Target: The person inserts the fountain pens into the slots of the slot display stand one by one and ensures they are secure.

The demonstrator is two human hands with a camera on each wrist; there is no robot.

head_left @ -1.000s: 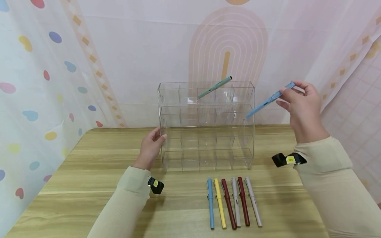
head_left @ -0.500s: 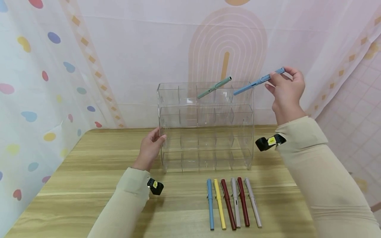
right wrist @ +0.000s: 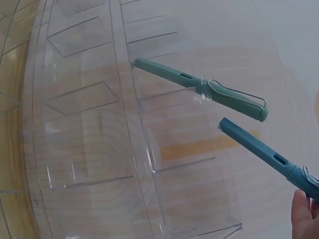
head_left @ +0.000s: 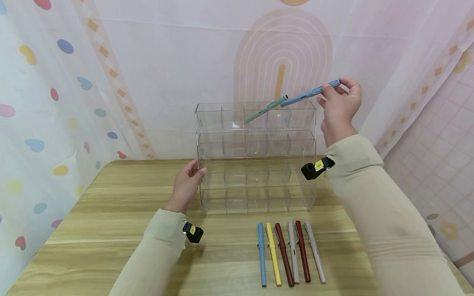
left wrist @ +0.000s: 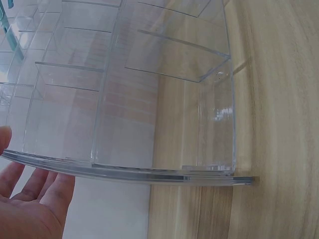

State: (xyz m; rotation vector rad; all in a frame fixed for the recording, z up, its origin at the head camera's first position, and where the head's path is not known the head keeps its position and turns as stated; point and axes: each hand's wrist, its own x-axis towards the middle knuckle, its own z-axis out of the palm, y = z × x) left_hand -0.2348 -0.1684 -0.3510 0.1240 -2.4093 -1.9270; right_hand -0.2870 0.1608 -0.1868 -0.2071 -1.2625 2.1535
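Observation:
A clear acrylic organizer [head_left: 257,158] with rows of compartments stands upright on the table. My left hand [head_left: 186,183] grips its left side panel, thumb in front and fingers behind, as the left wrist view also shows. My right hand [head_left: 341,107] pinches a blue pen [head_left: 307,95] by its capped end, above the organizer's top right. The pen slants down to the left, its lower tip close beside the upper end of a green pen [head_left: 266,109]. That green pen leans in a top-row compartment; its clip shows in the right wrist view [right wrist: 202,88].
On the table in front of the organizer lies a row of pens: a blue pen [head_left: 261,255], a yellow pen [head_left: 273,255], two dark red pens and two grey ones. A patterned curtain [head_left: 166,74] hangs behind the wooden table [head_left: 122,230].
My right hand has carried the blue pen up and to the left, from beside the organizer to over its top row. The left hand stays on the side panel.

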